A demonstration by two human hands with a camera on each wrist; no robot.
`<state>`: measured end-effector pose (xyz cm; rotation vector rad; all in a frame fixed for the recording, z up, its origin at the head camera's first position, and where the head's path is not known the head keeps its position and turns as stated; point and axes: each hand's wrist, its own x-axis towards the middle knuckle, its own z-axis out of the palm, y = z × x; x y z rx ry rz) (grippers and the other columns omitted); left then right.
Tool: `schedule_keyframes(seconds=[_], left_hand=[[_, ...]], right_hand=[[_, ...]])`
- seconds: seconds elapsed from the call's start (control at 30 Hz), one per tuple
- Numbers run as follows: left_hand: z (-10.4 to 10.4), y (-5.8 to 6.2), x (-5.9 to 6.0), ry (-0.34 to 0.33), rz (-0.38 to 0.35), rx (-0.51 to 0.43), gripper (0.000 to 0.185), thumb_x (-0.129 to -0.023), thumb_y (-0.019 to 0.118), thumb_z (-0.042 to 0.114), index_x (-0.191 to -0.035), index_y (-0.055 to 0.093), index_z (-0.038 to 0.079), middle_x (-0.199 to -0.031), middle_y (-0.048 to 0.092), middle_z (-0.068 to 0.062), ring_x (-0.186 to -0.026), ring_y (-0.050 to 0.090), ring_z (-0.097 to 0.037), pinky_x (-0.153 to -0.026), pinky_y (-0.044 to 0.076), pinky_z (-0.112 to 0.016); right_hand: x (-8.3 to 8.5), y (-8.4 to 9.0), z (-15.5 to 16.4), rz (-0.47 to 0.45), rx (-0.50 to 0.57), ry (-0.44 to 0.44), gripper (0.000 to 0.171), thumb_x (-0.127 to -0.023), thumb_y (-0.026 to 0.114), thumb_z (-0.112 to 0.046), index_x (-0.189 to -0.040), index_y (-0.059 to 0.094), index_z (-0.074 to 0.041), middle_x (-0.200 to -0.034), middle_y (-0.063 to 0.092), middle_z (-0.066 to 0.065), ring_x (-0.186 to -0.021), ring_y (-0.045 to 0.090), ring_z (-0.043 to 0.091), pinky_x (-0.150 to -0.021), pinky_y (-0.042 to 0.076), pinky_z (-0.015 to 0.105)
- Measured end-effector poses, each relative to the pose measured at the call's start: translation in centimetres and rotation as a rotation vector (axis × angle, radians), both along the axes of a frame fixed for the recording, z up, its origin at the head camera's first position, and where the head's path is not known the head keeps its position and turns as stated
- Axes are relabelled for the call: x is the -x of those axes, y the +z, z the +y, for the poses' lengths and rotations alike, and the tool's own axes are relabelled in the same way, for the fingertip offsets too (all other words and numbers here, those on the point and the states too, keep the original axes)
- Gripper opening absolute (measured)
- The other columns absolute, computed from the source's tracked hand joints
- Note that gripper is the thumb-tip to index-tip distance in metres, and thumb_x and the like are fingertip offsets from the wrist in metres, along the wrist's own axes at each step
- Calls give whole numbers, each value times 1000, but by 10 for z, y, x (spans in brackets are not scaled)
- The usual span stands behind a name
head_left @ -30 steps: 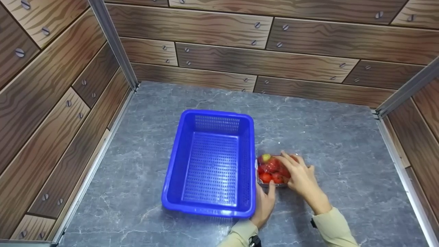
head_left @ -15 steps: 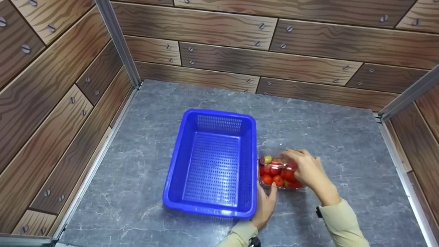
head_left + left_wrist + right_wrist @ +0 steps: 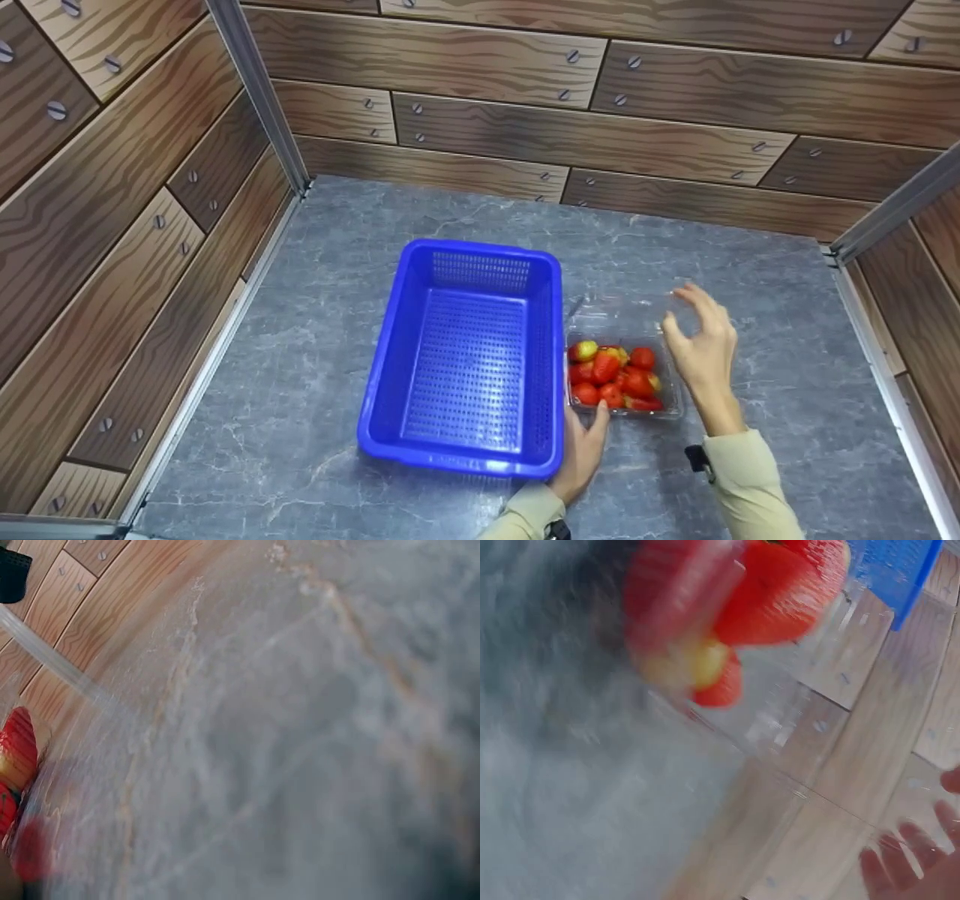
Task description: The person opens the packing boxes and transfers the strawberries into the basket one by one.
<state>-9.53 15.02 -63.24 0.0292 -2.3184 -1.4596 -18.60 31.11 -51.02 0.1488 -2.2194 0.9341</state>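
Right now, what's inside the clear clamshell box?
The clear clamshell box, lid swung open toward the back, holds red strawberries, a few pale yellow-green. The top layer hides any fruit beneath and the box floor.

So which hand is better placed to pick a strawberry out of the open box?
Right, probably. The right hand hangs free beside the strawberries, fingers loose, while the left hand steadies the clear box at its near edge.

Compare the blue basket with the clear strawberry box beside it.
The blue basket is larger, opaque and perforated, and holds nothing; the clear box is smaller, see-through and holds strawberries. The box has a hinged lid standing open; the basket shows none. Both sit on the grey tabletop, side by side.
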Motion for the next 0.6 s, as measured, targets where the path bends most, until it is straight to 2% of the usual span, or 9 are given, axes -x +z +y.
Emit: schedule_keyframes(seconds=[0.1,0.17,0.27,0.37,0.5,0.6], left_hand=[[-1,1,-1,14,-5,30,91,-91,68,41,-160,12,18,-165,16,-3,-149,19,-22,-119,17,-38],[-2,2,-2,21,0,43,93,-90,69,42,-160,12,18,-165,16,-4,-149,19,-23,-118,19,-40],[-3,2,-2,21,10,58,94,-90,70,41,-160,13,17,-164,16,-5,-149,20,-23,-117,22,-43],[-4,3,-2,11,16,67,93,-90,69,40,-160,14,16,-164,16,-4,-149,21,-24,-116,25,-44],[-7,5,-2,55,34,144,97,-88,70,46,-160,14,12,-163,18,-11,-147,24,-31,-115,26,-49],[-10,8,-4,64,11,174,99,-88,69,50,-160,12,11,-163,18,-14,-147,24,-34,-114,26,-53]], right_hand=[[0,-8,2,-34,113,-13,47,-79,66,8,-125,67,-3,-133,62,10,-119,57,33,-100,43,37],[-1,-12,2,-80,164,-24,55,-81,65,7,-134,61,-6,-137,59,8,-119,57,29,-97,45,33],[-3,-15,1,-143,213,-38,62,-85,64,4,-144,51,-9,-139,57,8,-119,57,27,-97,46,35],[-3,-16,0,-182,241,-47,66,-86,63,2,-148,44,-9,-141,55,10,-122,56,27,-99,45,38],[-3,-17,0,-222,266,-43,68,-87,61,0,-151,40,-9,-144,53,12,-125,54,27,-101,44,43],[-3,-18,0,-247,284,-35,67,-89,60,-1,-152,39,-11,-144,52,12,-127,53,28,-103,42,48]])
